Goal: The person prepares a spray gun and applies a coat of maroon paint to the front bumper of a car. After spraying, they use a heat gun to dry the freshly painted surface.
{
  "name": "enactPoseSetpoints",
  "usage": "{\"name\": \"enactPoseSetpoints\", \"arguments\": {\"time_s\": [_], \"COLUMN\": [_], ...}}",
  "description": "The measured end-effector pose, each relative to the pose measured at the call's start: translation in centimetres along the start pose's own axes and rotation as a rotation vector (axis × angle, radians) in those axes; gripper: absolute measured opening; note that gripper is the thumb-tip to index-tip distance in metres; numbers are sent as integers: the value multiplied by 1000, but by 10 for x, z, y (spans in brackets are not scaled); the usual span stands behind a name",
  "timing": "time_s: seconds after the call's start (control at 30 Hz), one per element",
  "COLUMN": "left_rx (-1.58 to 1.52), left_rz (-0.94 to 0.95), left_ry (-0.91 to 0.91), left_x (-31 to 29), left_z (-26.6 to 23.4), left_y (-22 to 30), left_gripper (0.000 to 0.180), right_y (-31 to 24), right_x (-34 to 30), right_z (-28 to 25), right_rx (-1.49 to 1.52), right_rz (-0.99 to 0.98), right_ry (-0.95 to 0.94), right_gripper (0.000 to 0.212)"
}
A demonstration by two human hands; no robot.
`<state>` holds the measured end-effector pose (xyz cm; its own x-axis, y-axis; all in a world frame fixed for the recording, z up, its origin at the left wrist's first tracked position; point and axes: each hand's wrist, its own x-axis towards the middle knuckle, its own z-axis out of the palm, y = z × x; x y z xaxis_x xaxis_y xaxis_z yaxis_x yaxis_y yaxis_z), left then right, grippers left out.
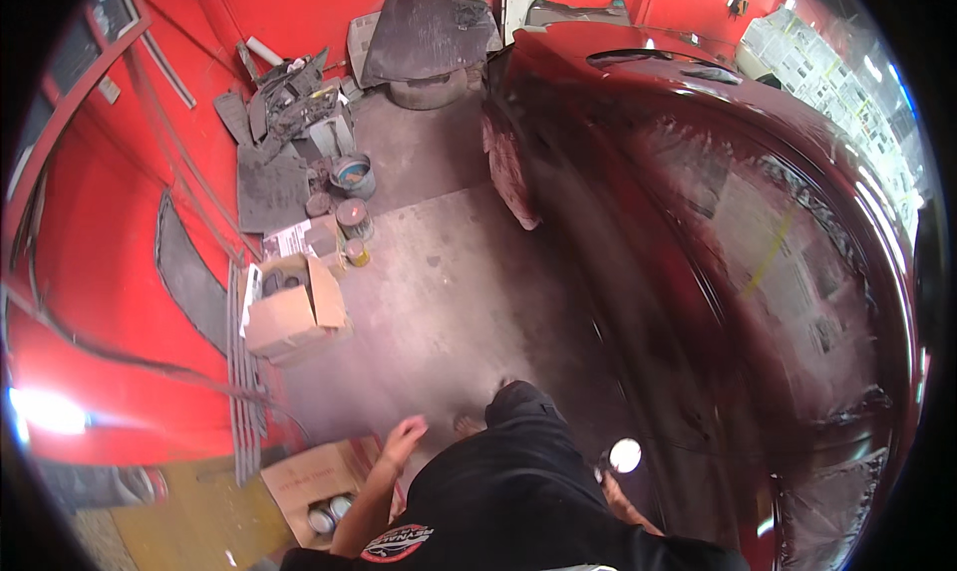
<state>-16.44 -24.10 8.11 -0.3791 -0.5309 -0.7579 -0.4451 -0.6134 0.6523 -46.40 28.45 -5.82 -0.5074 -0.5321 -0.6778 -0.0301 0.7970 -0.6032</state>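
Note:
My right hand (620, 499), low and right of my body, is closed on what looks like a paint spray gun (602, 462) with a round white cup top (625, 455). Most of the gun's body is too dark to make out. Close by on the right stands a glossy dark red car (638, 262), its windows masked with paper and plastic film (768, 242). In front of my left side hangs my left hand (405, 438), away from any object. Its fingers are blurred, and nothing shows in them.
An open cardboard box (289, 317) sits by the red wall (110, 232), near paint cans (353, 215) and a bucket (353, 175). Another carton (304, 481) holding cans lies near my left arm. Dark panels (424, 38) lean at the back. A hose (120, 357) runs along the left.

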Motion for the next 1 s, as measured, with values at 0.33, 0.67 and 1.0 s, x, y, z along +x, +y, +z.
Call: {"name": "enactPoseSetpoints", "arguments": {"time_s": [0.33,0.67,1.0], "left_rx": [490,341,335], "left_rz": [349,775,941], "left_ry": [-615,-396,-658], "left_x": [263,367,408], "left_z": [135,98,63], "left_y": [360,639,836], "left_gripper": [89,101,101], "right_y": [-472,-898,-1049], "right_x": [296,399,479], "right_z": [-49,-95,-82], "right_rx": [-35,77,252], "right_rz": [-280,-293,-604], "right_ry": [256,141,770], "right_gripper": [71,70,49]}}
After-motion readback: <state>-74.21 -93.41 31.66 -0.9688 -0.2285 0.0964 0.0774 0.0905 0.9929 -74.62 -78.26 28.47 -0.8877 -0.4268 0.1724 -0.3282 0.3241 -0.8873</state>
